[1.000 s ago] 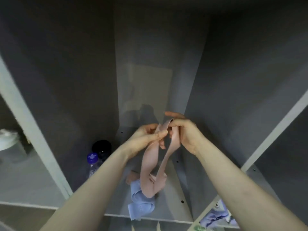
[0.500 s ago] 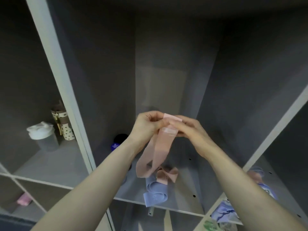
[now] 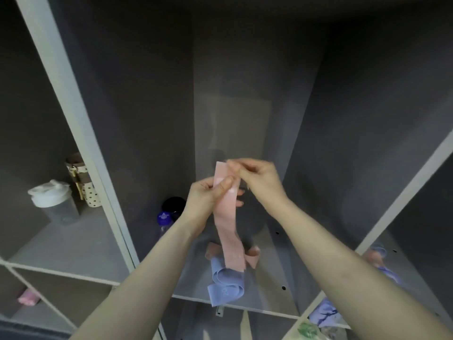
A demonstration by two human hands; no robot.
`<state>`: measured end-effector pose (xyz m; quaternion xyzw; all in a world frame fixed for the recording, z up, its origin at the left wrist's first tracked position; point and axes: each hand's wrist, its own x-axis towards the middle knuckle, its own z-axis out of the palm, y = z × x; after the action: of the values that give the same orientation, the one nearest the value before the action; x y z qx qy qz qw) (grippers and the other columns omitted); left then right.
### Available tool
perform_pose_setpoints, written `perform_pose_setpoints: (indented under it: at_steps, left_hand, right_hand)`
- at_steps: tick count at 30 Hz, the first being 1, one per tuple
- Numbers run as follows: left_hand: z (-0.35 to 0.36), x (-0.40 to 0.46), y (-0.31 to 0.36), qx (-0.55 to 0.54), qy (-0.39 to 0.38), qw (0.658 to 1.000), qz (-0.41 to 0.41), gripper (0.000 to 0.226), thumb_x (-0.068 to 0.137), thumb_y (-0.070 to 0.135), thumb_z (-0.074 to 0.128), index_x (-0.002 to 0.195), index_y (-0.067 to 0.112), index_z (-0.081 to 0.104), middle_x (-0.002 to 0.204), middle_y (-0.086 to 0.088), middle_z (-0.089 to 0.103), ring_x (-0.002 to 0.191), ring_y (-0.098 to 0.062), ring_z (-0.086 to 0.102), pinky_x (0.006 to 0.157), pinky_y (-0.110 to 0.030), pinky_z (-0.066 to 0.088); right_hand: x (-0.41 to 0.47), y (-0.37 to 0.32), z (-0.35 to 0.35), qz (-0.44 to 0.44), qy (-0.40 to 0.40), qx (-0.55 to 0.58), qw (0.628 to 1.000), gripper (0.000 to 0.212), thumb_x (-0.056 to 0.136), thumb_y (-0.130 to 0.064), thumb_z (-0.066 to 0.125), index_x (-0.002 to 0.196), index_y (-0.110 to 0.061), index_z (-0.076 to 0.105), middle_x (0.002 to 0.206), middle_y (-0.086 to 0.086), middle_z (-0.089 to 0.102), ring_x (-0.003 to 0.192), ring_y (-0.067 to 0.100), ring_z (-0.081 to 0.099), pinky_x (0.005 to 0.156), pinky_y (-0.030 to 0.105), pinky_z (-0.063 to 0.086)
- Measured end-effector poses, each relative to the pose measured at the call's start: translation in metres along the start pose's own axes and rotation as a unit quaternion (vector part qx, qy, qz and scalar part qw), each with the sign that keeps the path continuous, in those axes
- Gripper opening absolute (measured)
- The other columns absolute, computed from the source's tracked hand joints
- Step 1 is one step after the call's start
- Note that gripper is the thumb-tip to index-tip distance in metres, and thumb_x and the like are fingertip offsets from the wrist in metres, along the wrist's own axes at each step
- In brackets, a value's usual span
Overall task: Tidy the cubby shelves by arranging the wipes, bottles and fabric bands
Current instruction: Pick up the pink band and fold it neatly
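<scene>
A pink fabric band [image 3: 227, 227] hangs flat inside the middle cubby, its lower end just above the shelf. My left hand [image 3: 207, 197] pinches it near the top with thumb and fingers. My right hand [image 3: 257, 177] grips the band's upper end from the right. Below it on the cubby floor lie a folded blue band [image 3: 224, 285] and another pink band [image 3: 252, 256]. A bottle with a purple cap [image 3: 163, 218] and a dark round lid [image 3: 174, 204] stand at the cubby's back left, partly hidden by my left arm.
In the left cubby stand a grey shaker with a white lid [image 3: 52, 202] and a dotted bottle [image 3: 84, 184]. The right cubby holds pink and blue bands [image 3: 377, 260]. A pink item [image 3: 28, 297] lies lower left; blue fabric [image 3: 323, 312] and a green pack [image 3: 307, 331] sit lower right.
The doubled band has been pulled straight and now hangs as one flat strip. My right hand rose above my left. The view shifted slightly left.
</scene>
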<state>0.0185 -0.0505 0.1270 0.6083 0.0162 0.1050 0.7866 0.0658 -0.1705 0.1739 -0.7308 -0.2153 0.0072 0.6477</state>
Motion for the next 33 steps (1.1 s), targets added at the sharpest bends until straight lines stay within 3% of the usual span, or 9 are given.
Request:
perform_pose_setpoints:
  at_steps: [3,6,12,16,18,21,27,30,33]
  left_hand:
    - [0.004,0.01,-0.008,-0.019,0.069,0.997,-0.012,0.018,0.086,0.017,0.063,0.092,0.001,0.069,0.083,-0.015,0.075,0.065,-0.025,0.072,0.065,-0.034,0.06]
    - [0.004,0.017,-0.008,-0.018,0.092,0.996,-0.013,0.016,0.086,0.019,0.064,0.086,0.004,0.07,0.085,-0.014,0.075,0.066,-0.023,0.073,0.064,-0.031,0.058]
    - [-0.013,0.022,-0.006,-0.02,0.103,0.994,0.004,0.022,0.09,0.022,0.059,0.096,0.003,0.067,0.078,-0.018,0.073,0.06,-0.026,0.07,0.059,-0.031,0.059]
    - [-0.024,0.028,-0.012,-0.013,0.107,0.994,-0.002,0.016,0.091,0.016,0.057,0.096,0.003,0.065,0.076,-0.014,0.074,0.058,-0.025,0.07,0.058,-0.029,0.058]
    - [-0.028,0.03,-0.015,-0.017,0.104,0.994,-0.019,0.019,0.092,0.018,0.056,0.099,0.003,0.064,0.074,-0.012,0.074,0.056,-0.022,0.069,0.055,-0.027,0.057]
    - [-0.033,0.033,-0.015,-0.002,0.071,0.996,-0.051,0.023,0.093,0.023,0.054,0.099,0.003,0.063,0.072,-0.011,0.073,0.052,-0.02,0.067,0.051,-0.027,0.056]
    - [-0.028,0.041,-0.001,0.015,-0.049,0.997,-0.054,0.03,0.089,0.021,0.058,0.108,0.0,0.066,0.109,-0.015,0.07,0.093,-0.022,0.067,0.08,-0.03,0.055]
    - [-0.017,0.044,0.008,0.037,-0.089,0.994,-0.05,0.028,0.086,0.02,0.06,0.107,0.004,0.068,0.112,-0.017,0.067,0.1,-0.022,0.064,0.093,-0.033,0.048]
    - [-0.007,0.045,0.014,0.032,-0.169,0.983,-0.062,0.024,0.087,0.022,0.055,0.1,0.008,0.07,0.098,-0.009,0.072,0.098,-0.021,0.066,0.091,-0.031,0.049]
  right_hand:
    - [0.008,0.072,-0.006,0.108,0.073,0.018,0.991,0.017,0.089,-0.028,0.059,0.093,-0.015,0.069,0.078,0.0,0.069,0.069,0.011,0.061,0.055,0.019,0.045]
    - [-0.002,0.166,-0.01,0.213,-0.035,-0.137,0.967,0.029,0.087,-0.017,0.063,0.114,-0.026,0.058,0.123,0.001,0.062,0.104,0.01,0.052,0.09,0.02,0.042]
    - [-0.051,0.272,-0.022,0.146,-0.234,-0.601,0.751,0.049,0.085,-0.024,0.052,0.134,-0.026,0.045,0.142,0.001,0.044,0.133,0.022,0.037,0.104,0.036,0.036]
    - [-0.035,0.249,-0.027,0.15,-0.067,-0.469,0.868,0.021,0.08,-0.031,0.054,0.063,-0.028,0.067,0.085,0.002,0.075,0.091,0.021,0.068,0.078,0.03,0.049]
    - [-0.017,0.228,-0.027,0.292,-0.014,-0.201,0.935,0.015,0.082,-0.028,0.065,0.068,-0.024,0.068,0.086,0.008,0.074,0.087,0.027,0.068,0.079,0.036,0.053]
    - [0.008,0.184,-0.034,0.338,0.056,0.05,0.938,0.016,0.086,-0.013,0.058,0.074,-0.012,0.067,0.065,0.009,0.07,0.055,0.02,0.065,0.047,0.021,0.052]
    - [0.026,0.094,-0.049,0.201,-0.035,0.127,0.971,0.015,0.082,0.001,0.056,0.09,-0.01,0.063,0.077,0.0,0.068,0.071,0.011,0.063,0.073,0.024,0.048]
    - [0.033,0.055,-0.054,0.198,-0.122,0.113,0.966,0.056,0.063,-0.013,0.072,0.116,-0.004,0.057,0.086,0.008,0.067,0.072,0.017,0.065,0.069,0.027,0.049]
    - [0.036,0.019,-0.057,0.135,-0.196,0.135,0.962,0.029,0.068,-0.012,0.062,0.096,-0.003,0.061,0.067,0.007,0.068,0.059,0.017,0.064,0.06,0.026,0.051]
